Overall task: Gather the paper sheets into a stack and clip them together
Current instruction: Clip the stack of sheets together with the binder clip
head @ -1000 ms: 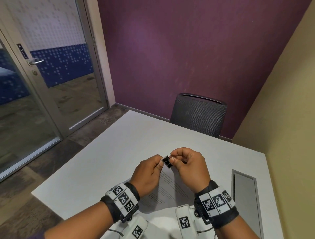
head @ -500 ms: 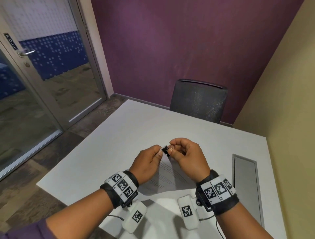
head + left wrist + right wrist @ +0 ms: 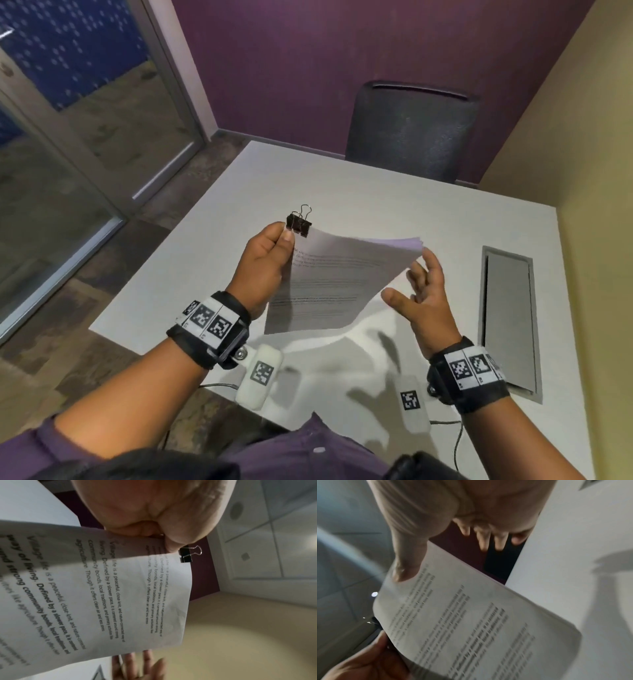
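Note:
A stack of printed paper sheets [image 3: 329, 284] hangs in the air above the white table [image 3: 376, 192]. A black binder clip [image 3: 299, 222] bites its far left corner, one wire handle standing up. My left hand [image 3: 270, 257] pinches the stack at that corner, just below the clip [image 3: 186, 556], thumb on the printed face [image 3: 120, 595]. My right hand [image 3: 423, 294] is open beside the sheets' right edge, fingers spread, holding nothing. In the right wrist view the sheets [image 3: 471, 622] curve below its thumb, whose tip lies against the top edge.
A dark chair [image 3: 411, 130] stands at the table's far side. A grey cable hatch [image 3: 510, 318] is set into the table on the right. A beige wall runs along the right, a glass door on the left.
Both hands were pinching the clip at the sheets' corner. Now the right hand has let go and moved right, open. The left hand has lifted the clipped stack off the table.

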The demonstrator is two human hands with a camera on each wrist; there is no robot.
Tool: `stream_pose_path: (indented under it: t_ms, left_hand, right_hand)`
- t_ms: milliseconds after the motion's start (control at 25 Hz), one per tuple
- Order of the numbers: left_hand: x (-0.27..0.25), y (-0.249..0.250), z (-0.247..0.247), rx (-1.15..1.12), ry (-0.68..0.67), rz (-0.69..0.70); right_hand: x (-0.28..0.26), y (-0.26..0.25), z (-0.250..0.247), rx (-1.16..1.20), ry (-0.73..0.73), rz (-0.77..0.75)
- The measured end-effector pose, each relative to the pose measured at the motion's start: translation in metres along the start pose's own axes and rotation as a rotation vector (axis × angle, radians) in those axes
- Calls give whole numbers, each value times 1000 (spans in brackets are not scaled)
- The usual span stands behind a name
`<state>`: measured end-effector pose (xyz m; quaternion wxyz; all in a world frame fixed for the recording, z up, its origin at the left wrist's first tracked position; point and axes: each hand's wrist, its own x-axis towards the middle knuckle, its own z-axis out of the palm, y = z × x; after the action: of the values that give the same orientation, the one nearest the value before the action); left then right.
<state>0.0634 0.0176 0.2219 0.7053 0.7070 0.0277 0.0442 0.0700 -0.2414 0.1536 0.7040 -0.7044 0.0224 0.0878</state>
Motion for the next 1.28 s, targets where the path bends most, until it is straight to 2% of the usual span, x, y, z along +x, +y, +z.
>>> stream_pose_path:
  t_ms: [80, 200, 320, 400, 480, 560, 720, 840, 960, 1080, 1280]
  left_hand:
    - [7, 5, -6, -120, -32, -57]
    - [25, 12, -19, -248, -84, -99]
    - [47, 10, -37, -361, -54, -156]
    - [66, 5, -49, -474, 8, -194]
    - [86, -7, -59, -513, 65, -253]
    - [101, -26, -65, -464, 62, -332]
    - [107, -72, -71, -194, -94, -572]
    - [105, -105, -80, -216, -190, -727]
    - [101, -128, -90, -143, -381, -828]
    - [114, -130, -96, -6, -464, -726]
    - [188, -99, -92, 202, -267, -244]
  right_hand:
    - [4, 14, 14, 30, -123, -3]
    - [17, 19, 34, 99, -95, 13]
    - [26, 23, 43, 181, -149, 97]
    - [30, 26, 52, 155, -178, 145]
    - [35, 31, 63, 100, -136, 163]
    - [43, 35, 74, 44, -24, 184]
    - [58, 50, 88, -3, 98, 255]
    - [67, 62, 92, 44, 148, 301]
    - [70, 67, 99, 199, 220, 334]
    - [71, 65, 102, 297, 242, 358]
    - [70, 58, 98, 381, 218, 343]
